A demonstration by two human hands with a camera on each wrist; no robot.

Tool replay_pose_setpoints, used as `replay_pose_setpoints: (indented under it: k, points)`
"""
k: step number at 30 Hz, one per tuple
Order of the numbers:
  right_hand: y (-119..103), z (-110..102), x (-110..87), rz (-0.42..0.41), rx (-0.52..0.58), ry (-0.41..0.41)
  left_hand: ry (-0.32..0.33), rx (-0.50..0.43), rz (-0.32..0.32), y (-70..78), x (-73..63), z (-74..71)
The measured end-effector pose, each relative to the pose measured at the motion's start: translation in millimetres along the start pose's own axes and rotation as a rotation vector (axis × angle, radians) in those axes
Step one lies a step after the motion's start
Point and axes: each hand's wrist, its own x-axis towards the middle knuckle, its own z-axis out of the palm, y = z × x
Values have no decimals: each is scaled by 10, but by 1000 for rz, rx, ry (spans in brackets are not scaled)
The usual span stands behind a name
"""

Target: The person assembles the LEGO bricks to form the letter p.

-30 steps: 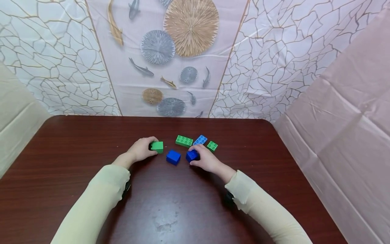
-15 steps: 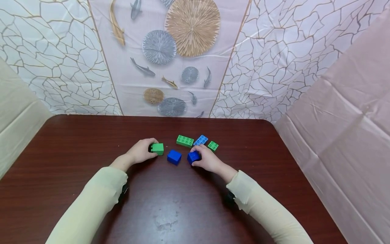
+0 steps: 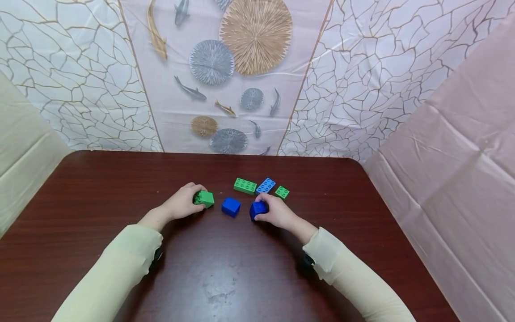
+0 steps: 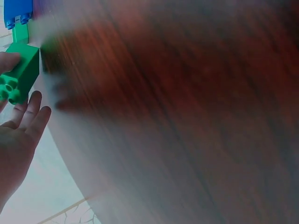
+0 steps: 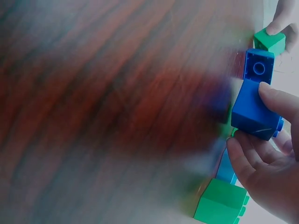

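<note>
My left hand (image 3: 181, 203) pinches a green toy building brick (image 3: 207, 199) between thumb and fingers, its studs turned toward the palm. In the left wrist view, that brick (image 4: 28, 67) is tilted, with round studs showing at its lower end. On the other side, my right hand (image 3: 279, 212) grips a dark blue brick (image 3: 258, 209) by thumb and fingertips; the right wrist view shows its studs facing the palm. Between the hands, a second blue brick (image 3: 231, 207) lies on its side, and its hollow underside (image 5: 259, 65) faces the right wrist camera.
Behind the hands lie a long green brick (image 3: 245, 185), a lighter blue brick (image 3: 266, 185) and a small green brick (image 3: 282, 192), studs up. They rest on a dark brown wooden table (image 3: 225, 268). A patterned cloth (image 3: 169, 112) hangs behind its far edge.
My left hand has drawn slightly left and turned the green brick to a slant. The right hand has shifted a little right with its blue brick. The other bricks stay put.
</note>
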Motion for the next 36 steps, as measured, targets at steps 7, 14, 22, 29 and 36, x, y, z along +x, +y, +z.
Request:
replay_pose_setpoints:
  k: [7, 14, 22, 29, 36]
  points:
    - [22, -29, -41, -24, 9, 2, -7, -42, -4, 36, -62, 4]
    - [37, -68, -91, -75, 44, 28, -22, -105, 10, 118, -106, -15]
    - [56, -89, -134, -92, 74, 42, -87, -137, 65, 255, -153, 29]
    - [77, -127, -154, -56, 86, 39, -142, -135, 140, 424, -183, 128]
    - [86, -141, -165, -44, 97, 43, -200, -107, 197, 539, -205, 248]
